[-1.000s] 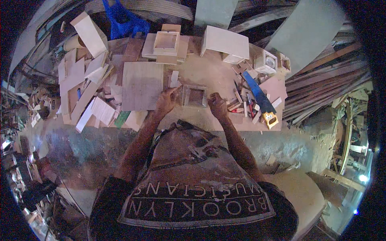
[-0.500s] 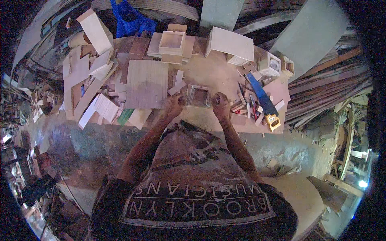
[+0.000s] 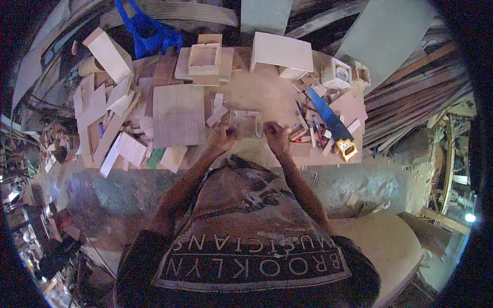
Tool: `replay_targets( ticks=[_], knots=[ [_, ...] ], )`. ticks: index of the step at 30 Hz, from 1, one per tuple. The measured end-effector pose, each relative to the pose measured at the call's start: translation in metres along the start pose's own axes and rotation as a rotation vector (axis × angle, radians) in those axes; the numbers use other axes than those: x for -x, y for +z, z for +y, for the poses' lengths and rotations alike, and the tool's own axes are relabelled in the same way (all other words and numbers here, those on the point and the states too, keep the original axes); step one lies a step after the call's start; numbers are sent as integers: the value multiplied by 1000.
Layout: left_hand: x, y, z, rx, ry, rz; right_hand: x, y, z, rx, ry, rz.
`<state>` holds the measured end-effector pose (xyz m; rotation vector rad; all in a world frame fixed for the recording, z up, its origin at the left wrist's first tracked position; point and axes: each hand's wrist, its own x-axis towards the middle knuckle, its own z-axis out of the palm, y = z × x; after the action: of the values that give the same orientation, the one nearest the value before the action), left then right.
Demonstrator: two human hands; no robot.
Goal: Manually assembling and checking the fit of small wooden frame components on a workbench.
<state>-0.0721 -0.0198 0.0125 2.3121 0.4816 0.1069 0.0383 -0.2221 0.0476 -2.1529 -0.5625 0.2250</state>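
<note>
A small, square, shallow open box or frame [image 3: 258, 126] with pale rims is at the near middle of the workbench, between my two hands. My left hand [image 3: 223, 136] is at its left side, fingers curled in with the knuckles up. By the box's right side is my right hand [image 3: 276, 135], its fingers closed together too. Dim light and grain hide what the fingertips pinch, if anything, and I cannot tell whether they touch the rim. Left of my left hand lies a wide wooden panel [image 3: 178, 115], with small pale wood offcuts [image 3: 217, 116] just beyond the hand.
A blue-bladed handsaw [image 3: 327, 114] and several small tools [image 3: 317, 131] lie on the right. At the back are a stacked open wooden box [image 3: 204, 56], a larger pale box [image 3: 282, 51] and small boxes [image 3: 337, 74]. Wood pieces [image 3: 110, 105] crowd the left of the workbench [image 3: 267, 90].
The whole view has shifted and turned slightly, so the bench things sit further left. Both hands stay beside the small box, whose inside now looks paler.
</note>
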Motion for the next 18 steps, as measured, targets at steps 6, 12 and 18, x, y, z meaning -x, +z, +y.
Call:
replay_targets(
  ticks=[6,12,18],
  knots=[
    [-4,-24,59,622,-259,-405,12,-20,-33,-587,399,-351],
    [-4,1,54,233,-119,-301,11,-27,-30,-599,172,-210],
    [-9,-3,83,-157,298,-83,3,-51,-56,375,-399,29]
  ],
)
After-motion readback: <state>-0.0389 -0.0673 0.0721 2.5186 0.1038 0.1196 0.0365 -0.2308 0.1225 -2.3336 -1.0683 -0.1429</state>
